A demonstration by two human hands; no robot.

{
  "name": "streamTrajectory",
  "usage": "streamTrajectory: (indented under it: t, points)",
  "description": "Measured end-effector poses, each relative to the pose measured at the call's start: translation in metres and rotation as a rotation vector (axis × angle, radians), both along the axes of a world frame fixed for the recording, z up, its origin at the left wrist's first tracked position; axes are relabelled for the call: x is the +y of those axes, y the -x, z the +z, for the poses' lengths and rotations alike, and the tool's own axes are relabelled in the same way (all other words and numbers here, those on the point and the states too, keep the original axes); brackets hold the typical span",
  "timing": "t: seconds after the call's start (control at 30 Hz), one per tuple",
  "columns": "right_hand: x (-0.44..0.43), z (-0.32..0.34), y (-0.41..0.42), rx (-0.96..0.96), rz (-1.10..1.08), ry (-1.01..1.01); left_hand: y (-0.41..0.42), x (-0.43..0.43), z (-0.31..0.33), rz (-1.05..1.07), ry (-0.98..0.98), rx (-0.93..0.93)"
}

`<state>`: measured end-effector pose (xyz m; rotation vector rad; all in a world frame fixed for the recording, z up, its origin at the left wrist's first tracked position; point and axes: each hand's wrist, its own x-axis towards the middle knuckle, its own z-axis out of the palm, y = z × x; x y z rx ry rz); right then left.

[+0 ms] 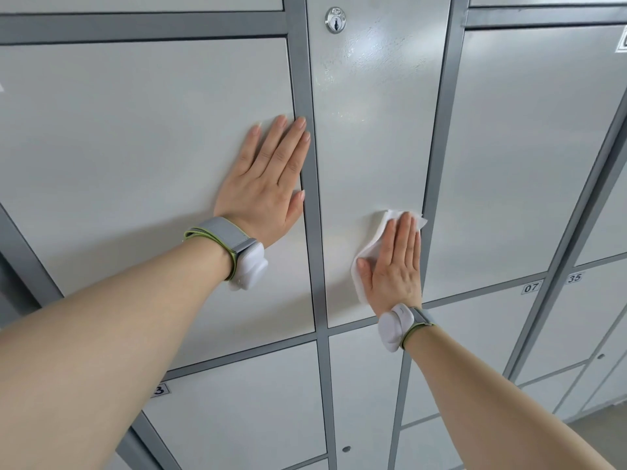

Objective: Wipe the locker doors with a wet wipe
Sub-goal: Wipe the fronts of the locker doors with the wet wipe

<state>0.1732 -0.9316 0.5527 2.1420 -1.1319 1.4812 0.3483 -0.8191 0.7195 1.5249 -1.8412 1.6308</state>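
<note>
Right hand [395, 266]: flat, fingers together, pressing wet wipe [375, 247] against middle locker door [373, 130], low right area.
Left hand [268, 184]: flat, fingers extended, on adjacent door [135, 147].

Readable: "07" on a small label [531, 287] at the top corner of a lower locker door [475, 334], right of centre. "35" on a similar label [574, 278] just beyond it, atop the neighbouring lower door [576, 320]. A lone "3" (other digits hidden behind the forearm) on a label [160, 390] at lower left. Part of another label [623, 39] cut by the right edge, unreadable. Embossed marks on the keyhole lock [335, 20] too small to make out.
</note>
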Motion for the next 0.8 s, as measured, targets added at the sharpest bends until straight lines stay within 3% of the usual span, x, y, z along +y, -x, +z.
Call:
streamTrajectory:
  t: [0.17,0.53,0.8]
  points:
    - [0.009,0.024,-0.017,-0.108,0.057,0.011,0.0,-0.001,0.0,0.006,-0.002,0.004]
    - [0.015,-0.001,-0.022,0.171,0.184,0.196,-0.001,-0.001,0.001,0.015,-0.006,0.001]
    - [0.003,-0.027,0.008,0.127,0.043,0.032,-0.001,0.001,0.0,0.014,0.001,-0.003]
